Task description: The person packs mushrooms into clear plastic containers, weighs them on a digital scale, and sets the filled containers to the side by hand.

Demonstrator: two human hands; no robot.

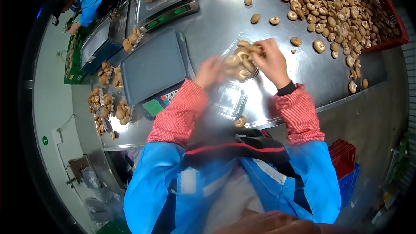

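A clear plastic tray (226, 53) filled with brown mushrooms (242, 63) lies on the metal table in front of me. My right hand (272, 60) is over the tray's right side, its fingers closed on a mushroom (255, 49). At the tray's left side is my left hand (209, 73), smeared by motion, so its fingers and any contact with the tray are unclear. Just below the filled tray, closer to me, rests another clear plastic container (232, 100) with no mushrooms visible in it. One loose mushroom (239, 121) sits by the table's front edge.
A large mushroom pile (327, 6) spills from a red crate (396, 30) at right. Left of my hands stands a scale with a grey platform (154, 67). Packed mushroom trays (106, 102) lie beyond it. A co-worker (89, 2) is at another scale (167, 6), upper left.
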